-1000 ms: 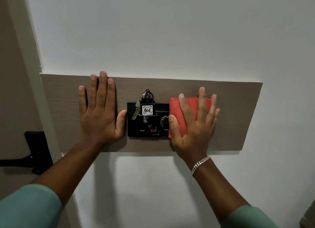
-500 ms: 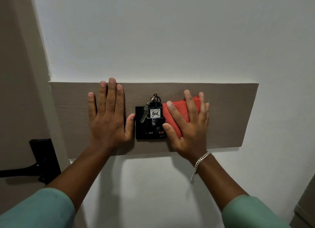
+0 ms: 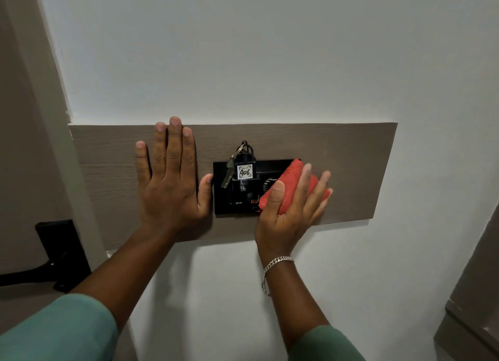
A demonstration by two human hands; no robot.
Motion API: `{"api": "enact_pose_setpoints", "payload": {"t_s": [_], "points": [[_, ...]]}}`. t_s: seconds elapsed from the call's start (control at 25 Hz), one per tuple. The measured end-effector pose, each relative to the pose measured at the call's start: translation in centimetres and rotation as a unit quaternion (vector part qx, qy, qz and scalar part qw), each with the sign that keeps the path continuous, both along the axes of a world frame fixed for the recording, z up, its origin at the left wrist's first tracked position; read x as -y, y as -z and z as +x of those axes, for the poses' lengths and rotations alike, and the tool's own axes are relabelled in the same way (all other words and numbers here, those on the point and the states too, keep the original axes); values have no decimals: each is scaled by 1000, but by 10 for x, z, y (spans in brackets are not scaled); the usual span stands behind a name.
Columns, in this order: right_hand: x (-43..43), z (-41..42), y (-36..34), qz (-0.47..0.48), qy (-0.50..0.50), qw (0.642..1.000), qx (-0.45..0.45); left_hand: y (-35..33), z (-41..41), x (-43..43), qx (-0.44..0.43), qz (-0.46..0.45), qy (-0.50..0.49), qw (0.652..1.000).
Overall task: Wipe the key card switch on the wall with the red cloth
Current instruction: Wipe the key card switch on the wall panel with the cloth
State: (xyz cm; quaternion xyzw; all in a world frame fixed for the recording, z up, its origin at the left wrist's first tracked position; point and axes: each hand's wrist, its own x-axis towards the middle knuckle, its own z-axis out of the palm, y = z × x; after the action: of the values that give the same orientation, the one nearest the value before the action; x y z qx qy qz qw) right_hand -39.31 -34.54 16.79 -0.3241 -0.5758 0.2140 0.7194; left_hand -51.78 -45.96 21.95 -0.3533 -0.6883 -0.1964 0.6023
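Note:
The black key card switch [image 3: 237, 198] is mounted on a grey-brown wooden wall panel [image 3: 351, 155]. A black key fob with a "406" tag [image 3: 245, 171] and a metal key [image 3: 228, 174] sits in its slot. My right hand [image 3: 290, 212] presses the folded red cloth [image 3: 290, 183] against the switch's right part, covering its right edge. My left hand [image 3: 168, 179] lies flat on the panel just left of the switch, fingers spread, thumb touching the switch's left edge.
A door with a black lever handle [image 3: 51, 263] stands at the left, beside the door frame [image 3: 54, 95]. White wall surrounds the panel. A grey cabinet edge [image 3: 475, 301] shows at the lower right.
My right hand has slid the red cloth left from the panel onto the switch's right side, then tilted it. The left hand has stayed flat on the panel.

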Motion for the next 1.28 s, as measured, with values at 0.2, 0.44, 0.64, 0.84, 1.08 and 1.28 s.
{"api": "enact_pose_setpoints", "payload": {"t_s": [0.2,0.44,0.64,0.84,1.08,1.28], "points": [[19,-20,15,-87,-13,993,-81,1,-1,-2,-3,1,0,1000],[26,-21,37,-35,-19,999,-6,0,0,1,8,-5,4,1000],[1,-11,37,2,-12,1000,19,-1,1,2,8,-9,4,1000],[-43,20,36,191,24,969,153,-1,2,1,7,-8,3,1000],[-81,59,13,231,16,957,173,-2,5,2,16,-9,4,1000],[-34,28,-9,253,-39,966,34,-5,8,3,27,-18,-1,999]]}}
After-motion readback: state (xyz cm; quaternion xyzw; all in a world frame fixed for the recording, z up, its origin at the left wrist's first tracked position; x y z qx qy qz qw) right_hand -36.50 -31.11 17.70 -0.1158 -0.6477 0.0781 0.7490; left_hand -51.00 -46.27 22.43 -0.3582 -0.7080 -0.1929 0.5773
